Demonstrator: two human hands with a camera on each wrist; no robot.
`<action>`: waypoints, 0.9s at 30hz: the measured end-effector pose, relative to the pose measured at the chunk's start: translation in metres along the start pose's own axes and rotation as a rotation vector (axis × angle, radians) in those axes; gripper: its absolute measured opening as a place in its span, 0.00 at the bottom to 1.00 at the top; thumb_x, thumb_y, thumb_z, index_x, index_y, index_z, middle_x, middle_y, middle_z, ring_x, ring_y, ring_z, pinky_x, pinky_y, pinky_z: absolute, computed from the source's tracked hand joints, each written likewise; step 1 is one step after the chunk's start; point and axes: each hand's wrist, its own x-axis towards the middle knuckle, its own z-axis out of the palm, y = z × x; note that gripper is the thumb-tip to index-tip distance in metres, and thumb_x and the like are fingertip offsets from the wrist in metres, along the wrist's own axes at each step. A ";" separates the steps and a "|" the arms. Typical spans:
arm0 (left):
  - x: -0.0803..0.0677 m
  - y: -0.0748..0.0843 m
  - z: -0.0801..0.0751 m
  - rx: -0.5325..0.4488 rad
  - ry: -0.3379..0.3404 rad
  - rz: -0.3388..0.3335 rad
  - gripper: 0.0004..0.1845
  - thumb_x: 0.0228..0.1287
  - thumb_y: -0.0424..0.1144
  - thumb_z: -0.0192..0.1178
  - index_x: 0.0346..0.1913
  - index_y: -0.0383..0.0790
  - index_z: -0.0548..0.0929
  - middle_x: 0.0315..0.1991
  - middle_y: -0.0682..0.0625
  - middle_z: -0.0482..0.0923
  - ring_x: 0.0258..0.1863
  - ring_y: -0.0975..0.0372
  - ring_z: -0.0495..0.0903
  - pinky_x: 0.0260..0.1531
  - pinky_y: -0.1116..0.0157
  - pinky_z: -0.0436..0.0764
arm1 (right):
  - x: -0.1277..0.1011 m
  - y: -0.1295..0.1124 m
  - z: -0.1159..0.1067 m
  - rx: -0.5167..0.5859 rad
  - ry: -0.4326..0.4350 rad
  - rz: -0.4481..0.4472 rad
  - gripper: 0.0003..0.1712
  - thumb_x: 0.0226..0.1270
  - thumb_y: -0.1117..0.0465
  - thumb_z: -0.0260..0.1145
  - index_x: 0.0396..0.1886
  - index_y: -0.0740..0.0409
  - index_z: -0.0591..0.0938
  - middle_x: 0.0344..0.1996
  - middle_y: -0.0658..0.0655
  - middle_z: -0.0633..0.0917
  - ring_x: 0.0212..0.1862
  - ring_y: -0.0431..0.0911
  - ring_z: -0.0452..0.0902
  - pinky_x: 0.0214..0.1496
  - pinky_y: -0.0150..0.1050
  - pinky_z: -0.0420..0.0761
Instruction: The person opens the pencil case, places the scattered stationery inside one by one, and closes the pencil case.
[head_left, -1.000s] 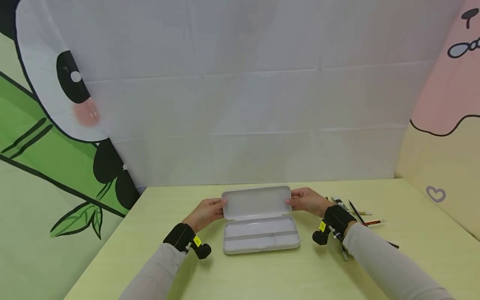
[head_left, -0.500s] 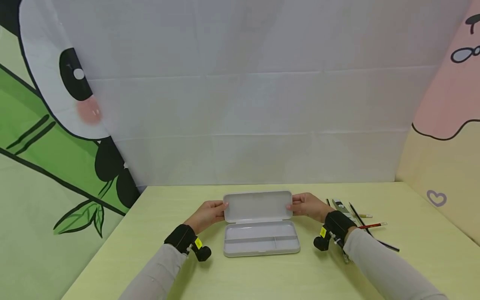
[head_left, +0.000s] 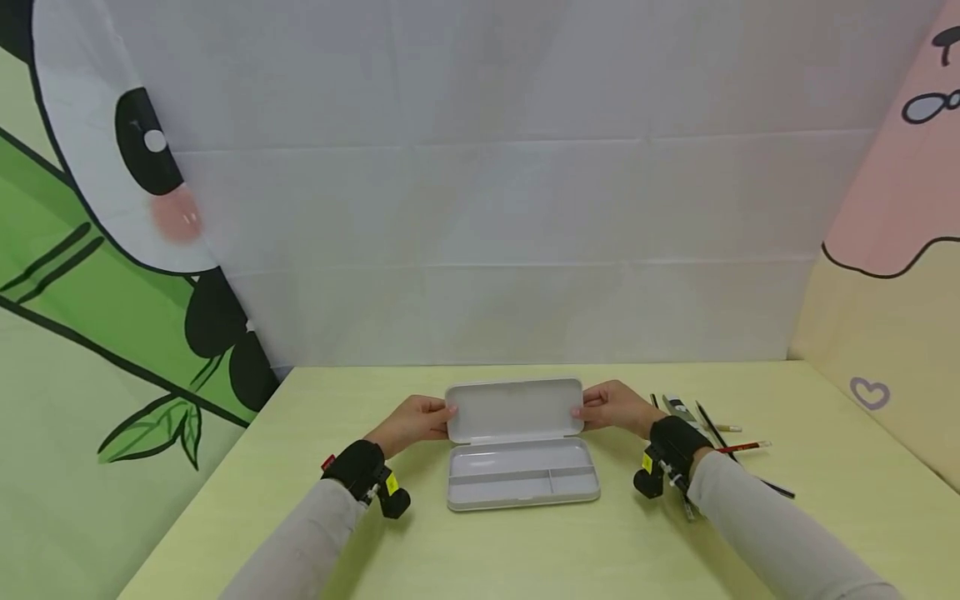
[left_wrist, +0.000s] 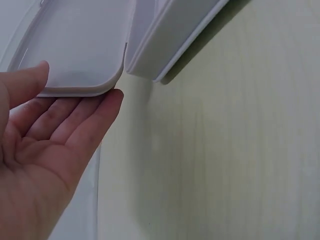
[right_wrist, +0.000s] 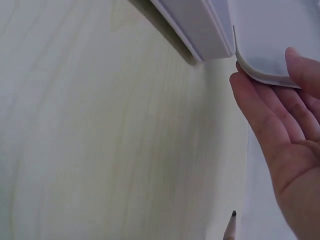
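Note:
A white pencil case [head_left: 498, 492] sits open on the table, its base showing one long compartment and smaller ones in front, with nothing inside. Its lid [head_left: 514, 410] stands tilted back from the hinge. My left hand [head_left: 411, 427] pinches the lid's left end, thumb on the inner face and fingers behind, as the left wrist view shows with the thumb over the lid's edge [left_wrist: 82, 91]. At the opposite end my right hand [head_left: 617, 408] holds the lid the same way, fingers [right_wrist: 260, 112] spread along its back in the right wrist view.
Several pencils, among them a red one [head_left: 742, 447], lie in a loose pile beyond and under my right forearm, with a grey-green item [head_left: 678, 408]. A pencil tip [right_wrist: 232, 220] shows low in the right wrist view. A white backdrop [head_left: 525, 208] rises behind the pale wooden table [head_left: 480, 558].
The lid dipped slightly between the first two frames and stands at about the same tilt now. Both hands keep their hold on its ends; the view shifts a little.

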 end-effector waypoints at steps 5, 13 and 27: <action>-0.003 0.003 0.006 0.092 0.057 0.021 0.24 0.72 0.40 0.54 0.60 0.23 0.73 0.54 0.30 0.79 0.46 0.51 0.86 0.48 0.59 0.86 | -0.003 -0.004 0.002 -0.056 0.023 -0.002 0.19 0.67 0.63 0.64 0.48 0.77 0.79 0.44 0.70 0.86 0.41 0.48 0.87 0.50 0.44 0.87; -0.005 0.004 0.009 0.158 0.121 0.033 0.21 0.69 0.38 0.57 0.58 0.25 0.76 0.51 0.32 0.81 0.43 0.52 0.86 0.46 0.58 0.87 | -0.007 -0.009 0.004 -0.113 0.053 0.002 0.20 0.67 0.64 0.63 0.51 0.79 0.78 0.45 0.74 0.84 0.44 0.58 0.86 0.51 0.45 0.86; -0.009 0.007 0.015 0.195 0.185 0.096 0.17 0.67 0.35 0.59 0.53 0.25 0.79 0.46 0.32 0.84 0.38 0.53 0.88 0.42 0.59 0.88 | -0.045 -0.014 -0.032 -0.165 0.001 -0.061 0.23 0.70 0.68 0.57 0.58 0.82 0.71 0.52 0.80 0.78 0.53 0.64 0.80 0.56 0.47 0.84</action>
